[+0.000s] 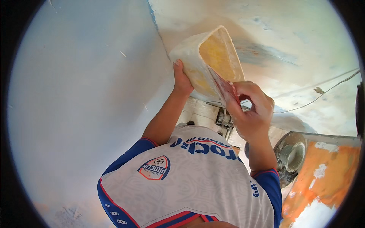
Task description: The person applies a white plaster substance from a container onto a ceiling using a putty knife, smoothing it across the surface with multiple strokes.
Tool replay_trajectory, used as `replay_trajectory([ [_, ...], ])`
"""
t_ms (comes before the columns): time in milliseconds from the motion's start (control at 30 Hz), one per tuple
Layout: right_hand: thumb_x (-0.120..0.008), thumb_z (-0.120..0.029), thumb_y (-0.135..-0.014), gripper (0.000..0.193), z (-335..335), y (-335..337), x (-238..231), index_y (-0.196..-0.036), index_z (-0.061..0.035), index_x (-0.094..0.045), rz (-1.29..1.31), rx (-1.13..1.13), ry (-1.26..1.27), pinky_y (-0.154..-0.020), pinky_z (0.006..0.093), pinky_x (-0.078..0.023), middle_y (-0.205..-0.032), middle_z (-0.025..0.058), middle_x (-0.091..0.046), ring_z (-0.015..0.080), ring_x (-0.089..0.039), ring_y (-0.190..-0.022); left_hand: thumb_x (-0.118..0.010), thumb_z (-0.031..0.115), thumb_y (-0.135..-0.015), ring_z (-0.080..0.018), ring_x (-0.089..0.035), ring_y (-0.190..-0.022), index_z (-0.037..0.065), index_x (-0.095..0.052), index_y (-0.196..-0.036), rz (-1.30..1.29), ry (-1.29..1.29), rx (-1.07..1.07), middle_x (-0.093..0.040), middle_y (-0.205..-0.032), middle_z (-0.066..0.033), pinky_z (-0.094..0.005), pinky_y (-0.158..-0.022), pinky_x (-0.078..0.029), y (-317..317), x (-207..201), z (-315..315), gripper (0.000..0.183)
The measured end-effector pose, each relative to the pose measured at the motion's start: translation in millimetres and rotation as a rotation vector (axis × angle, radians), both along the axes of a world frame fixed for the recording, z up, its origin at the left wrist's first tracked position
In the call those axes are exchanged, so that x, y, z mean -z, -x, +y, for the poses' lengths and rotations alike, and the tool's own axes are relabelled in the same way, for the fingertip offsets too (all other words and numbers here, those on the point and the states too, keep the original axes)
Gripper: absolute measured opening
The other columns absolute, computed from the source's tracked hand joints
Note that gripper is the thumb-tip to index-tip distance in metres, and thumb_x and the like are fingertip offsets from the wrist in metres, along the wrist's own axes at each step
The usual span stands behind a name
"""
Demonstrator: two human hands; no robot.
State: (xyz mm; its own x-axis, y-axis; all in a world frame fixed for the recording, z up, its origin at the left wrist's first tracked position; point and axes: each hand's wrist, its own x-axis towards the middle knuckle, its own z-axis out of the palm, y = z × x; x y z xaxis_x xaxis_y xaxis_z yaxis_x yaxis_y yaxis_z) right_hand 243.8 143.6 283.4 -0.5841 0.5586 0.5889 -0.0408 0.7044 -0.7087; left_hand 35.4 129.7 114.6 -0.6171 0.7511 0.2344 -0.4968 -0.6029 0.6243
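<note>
Head view: left hand grips the outer side of a rectangular plastic tub, fingers wrapped round its wall, thumb flat against the plaster-crusted outside. Tub is held up in the air in front of the chest, tilted so its open mouth faces right toward the other hand, yellowish inside, whitish and dirty outside. Right hand is closed on a flat scraper with a reddish blade; fingers curled tight round the handle end, blade angled up and left, its tip touching the tub's near rim and reaching into the mouth. Both forearms rise from a white jersey with blue sleeves and a badge on the chest. Pale bluish-white wall fills the left side; a patchy plastered surface with a bluish smear sits behind the tub on the right. Thin cable runs across that surface. Lower right: a round grey bucket caked in dried mix, just beside an orange surface with white patches. Tiled floor shows between the arms
</note>
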Motion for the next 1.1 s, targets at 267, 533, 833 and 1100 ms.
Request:
replay_trajectory([
  [267,-0.075,0.009,-0.085,0.023,31,-93,-8,-0.100,0.0003,-0.060,0.189,0.054,0.044,-0.073,0.0290,-0.056,-0.093,0.0162,-0.072,0.0207,-0.071,-0.081,-0.050,0.078,-0.090,-0.0299,-0.052,-0.135,0.008,-0.043,-0.152,-0.007,0.111,-0.112,-0.051,-0.149,-0.0118,-0.0455,-0.110,-0.047,-53,-3,8,0.093],
  [533,-0.069,0.006,-0.092,0.025,31,-103,-6,-0.114,0.0033,-0.057,0.122,-0.009,0.117,-0.077,0.0256,-0.057,-0.105,0.0145,-0.069,0.0183,-0.073,-0.092,-0.038,0.067,-0.101,-0.0295,-0.056,-0.131,0.009,-0.048,-0.149,-0.085,-0.271,0.106,-0.056,-0.146,-0.0115,-0.0463,-0.108,-0.048,-60,28,23,0.077],
  [833,-0.061,0.001,-0.096,0.019,35,-128,18,-0.114,0.0010,-0.063,-0.023,-0.217,0.038,-0.078,0.0347,-0.059,-0.102,0.0188,-0.073,0.0294,-0.076,-0.091,-0.035,0.067,-0.101,-0.0304,-0.057,-0.130,0.008,-0.048,-0.149,0.074,-0.423,0.118,-0.056,-0.146,-0.0126,-0.0473,-0.108,-0.048,-111,29,18,0.077],
  [1100,-0.064,0.003,-0.098,0.031,50,-182,31,-0.128,0.0086,-0.060,0.053,-0.405,0.264,-0.095,0.0281,-0.052,-0.117,0.0149,-0.071,0.0161,-0.068,-0.105,-0.034,0.067,-0.101,-0.0314,-0.056,-0.130,0.008,-0.047,-0.150,0.002,-0.283,0.005,-0.055,-0.146,-0.0142,-0.0482,-0.109,-0.048,-146,46,-2,0.078],
])
